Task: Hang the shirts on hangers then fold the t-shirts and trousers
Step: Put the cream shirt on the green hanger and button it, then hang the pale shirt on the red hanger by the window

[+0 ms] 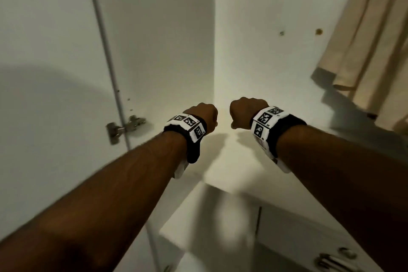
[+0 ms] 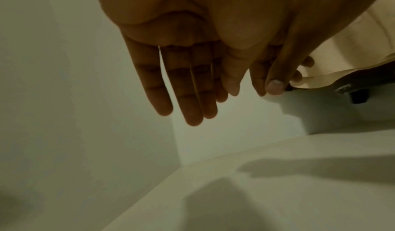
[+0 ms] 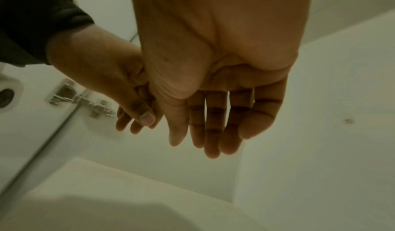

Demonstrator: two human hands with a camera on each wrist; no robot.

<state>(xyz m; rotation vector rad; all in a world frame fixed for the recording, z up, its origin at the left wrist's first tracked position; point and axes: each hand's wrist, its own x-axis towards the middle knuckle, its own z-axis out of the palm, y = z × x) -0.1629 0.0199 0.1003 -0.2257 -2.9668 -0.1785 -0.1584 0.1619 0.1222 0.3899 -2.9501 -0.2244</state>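
Both my hands reach side by side into a white wardrobe and hold nothing. My left hand (image 1: 205,115) has straight fingers (image 2: 186,91) pointing down, held close together. My right hand (image 1: 242,110) is just beside it, its fingers (image 3: 213,125) also straight and empty. The two hands are close at the thumbs; I cannot tell if they touch. A beige shirt (image 1: 364,51) hangs at the right of the wardrobe, apart from both hands, and its hem (image 2: 342,49) shows behind my right thumb. No hanger is visible.
The open wardrobe door (image 1: 55,73) stands at the left, with a metal hinge (image 1: 123,128) on its edge. Below my hands is the white top of a drawer unit (image 1: 231,161) with metal handles (image 1: 337,260). The white back wall (image 1: 265,40) is bare.
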